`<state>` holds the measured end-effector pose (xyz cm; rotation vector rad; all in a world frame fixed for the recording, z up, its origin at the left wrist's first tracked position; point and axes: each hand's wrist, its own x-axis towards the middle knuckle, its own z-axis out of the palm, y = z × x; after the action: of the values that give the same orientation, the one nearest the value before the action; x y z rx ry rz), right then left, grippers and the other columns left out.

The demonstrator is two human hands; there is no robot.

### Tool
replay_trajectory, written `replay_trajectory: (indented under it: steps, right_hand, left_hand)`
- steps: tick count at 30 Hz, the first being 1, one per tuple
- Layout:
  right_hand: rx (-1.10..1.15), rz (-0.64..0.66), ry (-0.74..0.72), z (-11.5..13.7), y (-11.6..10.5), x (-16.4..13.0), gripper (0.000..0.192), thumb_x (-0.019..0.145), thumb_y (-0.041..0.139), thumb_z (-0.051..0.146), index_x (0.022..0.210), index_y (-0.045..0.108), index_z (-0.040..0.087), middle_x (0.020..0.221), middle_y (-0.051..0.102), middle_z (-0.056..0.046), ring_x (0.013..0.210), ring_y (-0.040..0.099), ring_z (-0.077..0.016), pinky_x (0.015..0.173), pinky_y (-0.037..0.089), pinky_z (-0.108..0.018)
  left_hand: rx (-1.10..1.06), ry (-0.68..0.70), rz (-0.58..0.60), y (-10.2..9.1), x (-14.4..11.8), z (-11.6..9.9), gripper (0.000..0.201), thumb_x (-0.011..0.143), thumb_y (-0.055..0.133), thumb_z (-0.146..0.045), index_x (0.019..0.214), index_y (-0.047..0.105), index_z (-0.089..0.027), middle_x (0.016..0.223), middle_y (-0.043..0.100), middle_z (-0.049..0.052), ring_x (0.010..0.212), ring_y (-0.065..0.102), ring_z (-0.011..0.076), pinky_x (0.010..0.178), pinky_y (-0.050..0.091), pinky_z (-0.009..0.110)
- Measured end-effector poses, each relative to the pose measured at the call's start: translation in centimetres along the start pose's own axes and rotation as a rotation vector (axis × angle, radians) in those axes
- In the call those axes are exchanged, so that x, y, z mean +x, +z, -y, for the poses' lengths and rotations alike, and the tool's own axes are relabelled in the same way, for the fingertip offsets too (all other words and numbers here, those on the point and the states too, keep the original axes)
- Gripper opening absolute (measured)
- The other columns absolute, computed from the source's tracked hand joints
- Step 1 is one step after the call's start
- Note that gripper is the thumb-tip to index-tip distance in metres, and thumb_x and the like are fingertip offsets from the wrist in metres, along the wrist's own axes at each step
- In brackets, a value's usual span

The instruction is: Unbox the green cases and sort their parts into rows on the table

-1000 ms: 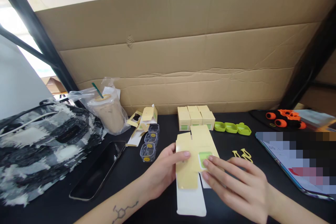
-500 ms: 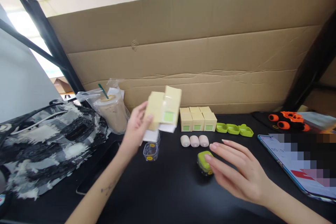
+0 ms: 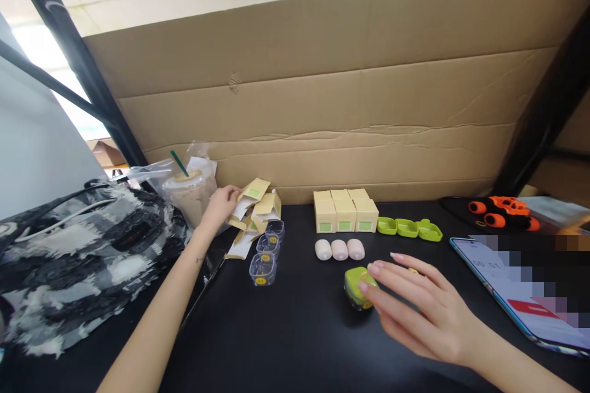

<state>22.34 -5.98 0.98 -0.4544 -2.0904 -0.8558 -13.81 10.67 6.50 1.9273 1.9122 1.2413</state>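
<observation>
1. Head view: the left hand [image 3: 224,199] and the right hand [image 3: 428,313] are well apart.
2. The left one curls at the left edge of the flattened cream cartons [image 3: 253,193]; whether it grips them, I cannot tell. A bagged drink [image 3: 187,199] crowds its left side.
3. The right one has its fingers loosely parted, tips overlapping the right edge of the green-lidded case [image 3: 354,285], not wrapped around it.
4. Black surface [image 3: 299,331] stretches widely between that case and the clear cups [image 3: 262,270].
5. Behind the case, three pale rounded pieces [image 3: 340,250] and the cream boxes [image 3: 345,218] narrow the room before the cardboard wall [image 3: 322,104].
</observation>
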Motion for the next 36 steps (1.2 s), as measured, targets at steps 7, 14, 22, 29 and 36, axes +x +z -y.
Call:
replay_trajectory:
  steps: [7, 14, 22, 29, 36]
  right_hand:
    - [0.208, 0.336, 0.33, -1.6, 0.5, -0.1, 0.016, 0.087, 0.051, 0.017, 0.096, 0.063, 0.021, 0.103, 0.066, -0.008, 0.095, 0.064, -0.0204, 0.08, 0.053, -0.038]
    - [0.431, 0.579, 0.558, -2.0, 1.0, -1.0, 0.033, 0.076, 0.068, 0.032, 0.106, 0.058, 0.024, 0.105, 0.064, -0.004, 0.097, 0.063, -0.0225, 0.079, 0.054, -0.034]
    - [0.674, 0.576, 0.748, -0.7, 1.8, -1.3, 0.026, 0.076, 0.068, 0.023, 0.098, 0.054, 0.022, 0.088, 0.061, 0.0, 0.075, 0.062, -0.0155, 0.066, 0.053, -0.027]
    - [0.755, 0.451, 0.754, -0.9, 2.3, -1.5, 0.009, 0.091, 0.052, 0.026, 0.091, 0.061, 0.023, 0.091, 0.06, -0.004, 0.084, 0.061, -0.0162, 0.073, 0.053, -0.029]
    - [0.823, 0.405, 0.9, 0.3, 2.9, -1.5, 0.014, 0.092, 0.05, 0.032, 0.089, 0.061, 0.023, 0.098, 0.067, -0.004, 0.094, 0.063, -0.0183, 0.083, 0.05, -0.029]
  left_hand:
    - [0.062, 0.109, -0.133, 0.1, -0.7, -0.2, 0.026, 0.091, 0.047, -0.026, 0.112, 0.056, -0.014, 0.114, 0.059, 0.01, 0.103, 0.058, 0.023, 0.09, 0.047, 0.043]
    - [0.013, 0.345, -0.212, 0.9, -6.3, -6.6, 0.024, 0.086, 0.045, -0.023, 0.104, 0.06, -0.019, 0.107, 0.061, 0.008, 0.107, 0.052, 0.0251, 0.1, 0.035, 0.037]
    - [-0.567, 0.306, 0.676, 7.7, -18.1, -9.1, 0.079, 0.059, 0.082, -0.033, 0.13, 0.047, -0.023, 0.125, 0.054, 0.012, 0.109, 0.053, 0.0281, 0.096, 0.04, 0.039]
    - [-0.514, 0.285, 0.715, 9.0, -18.5, -8.5, 0.042, 0.074, 0.07, -0.034, 0.113, 0.059, -0.024, 0.106, 0.063, 0.008, 0.1, 0.054, 0.0259, 0.09, 0.041, 0.037]
    - [-0.36, 0.324, 0.743, 9.3, -18.2, -8.7, 0.049, 0.07, 0.073, -0.027, 0.114, 0.053, -0.02, 0.108, 0.06, 0.006, 0.1, 0.053, 0.0238, 0.089, 0.043, 0.038]
